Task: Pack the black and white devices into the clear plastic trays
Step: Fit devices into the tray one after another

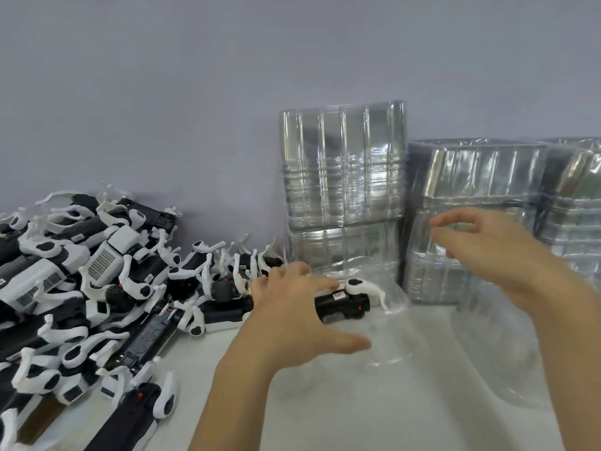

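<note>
Presently both hands are over the white worktop (325, 411), with nothing gripped in either. Left hand (292, 307) reaches forward with fingers spread wide, thumb out to the right, hovering over a black and white device (349, 299) that lies near the foot of a tall stack of clear trays (343, 164); whether the fingertips touch the device is not clear. That device seems to sit within a loose clear tray (387, 333) lying flat on the worktop, though the plastic is blurred and its edges are hard to trace. Right hand (481, 245) is raised in front of a second stack of trays (471, 177), fingers loosely curled and apart, motion-blurred. Another loose clear tray (494, 353) lies below the right forearm. At left, a large heap of devices (97, 288) covers the worktop, tangled together. A plain grey wall (195, 92) stands behind everything.
</note>
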`<state>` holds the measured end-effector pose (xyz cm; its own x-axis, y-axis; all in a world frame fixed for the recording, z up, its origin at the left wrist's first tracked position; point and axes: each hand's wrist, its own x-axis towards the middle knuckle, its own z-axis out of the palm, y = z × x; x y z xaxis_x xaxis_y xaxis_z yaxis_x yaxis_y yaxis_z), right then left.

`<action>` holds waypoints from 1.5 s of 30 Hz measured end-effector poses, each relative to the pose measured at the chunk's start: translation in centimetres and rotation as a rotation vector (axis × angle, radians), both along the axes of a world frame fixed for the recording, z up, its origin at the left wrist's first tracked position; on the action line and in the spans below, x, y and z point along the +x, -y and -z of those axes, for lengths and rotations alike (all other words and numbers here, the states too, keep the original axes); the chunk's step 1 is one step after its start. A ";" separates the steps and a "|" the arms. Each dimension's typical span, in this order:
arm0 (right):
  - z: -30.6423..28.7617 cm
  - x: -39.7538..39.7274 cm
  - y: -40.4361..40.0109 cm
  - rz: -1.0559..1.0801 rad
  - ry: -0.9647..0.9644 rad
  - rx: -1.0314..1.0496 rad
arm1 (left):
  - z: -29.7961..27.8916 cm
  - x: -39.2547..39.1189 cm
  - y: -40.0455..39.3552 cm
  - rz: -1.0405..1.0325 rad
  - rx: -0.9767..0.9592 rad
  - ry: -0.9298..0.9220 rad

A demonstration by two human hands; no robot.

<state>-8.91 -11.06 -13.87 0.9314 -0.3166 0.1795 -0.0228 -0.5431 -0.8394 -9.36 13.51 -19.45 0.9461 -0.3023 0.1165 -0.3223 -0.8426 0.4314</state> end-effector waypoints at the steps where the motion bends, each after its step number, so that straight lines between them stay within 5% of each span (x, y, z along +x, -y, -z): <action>1: 0.0 0.0 -0.1 0.001 -0.042 -0.049 | 0.1 -0.1 0.0 0.018 0.043 0.002; 9: 0.5 -1.1 2.0 0.117 -0.187 -0.221 | 2.0 0.1 1.7 0.133 0.102 -0.101; 13: 1.2 -2.4 3.1 0.185 -0.319 -0.309 | 1.9 0.1 1.4 0.127 -0.076 -0.069; 19: 3.0 -3.1 3.9 0.200 -0.533 -0.386 | 1.6 1.2 -0.3 -0.263 -0.392 0.223; 25: 4.3 -3.3 3.0 0.198 -0.624 -0.526 | 1.8 0.7 -1.4 -0.491 -0.305 -0.004; 31: 3.2 -3.6 3.4 0.317 -0.443 -0.511 | 2.3 0.7 -1.7 -0.551 -0.175 -0.262; 39: -2.4 -6.4 4.1 0.382 0.014 -0.213 | 2.8 0.8 -1.6 -0.491 -0.344 -0.266; 45: -3.6 -6.7 2.8 0.287 0.271 -0.206 | 3.0 0.4 -0.1 -0.471 -0.614 -0.299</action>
<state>-15.65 -13.83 -10.29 0.7217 -0.4875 0.4914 0.0089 -0.7032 -0.7109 -8.92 13.62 -22.49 0.9750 0.1688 -0.1447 0.2066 -0.4471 0.8703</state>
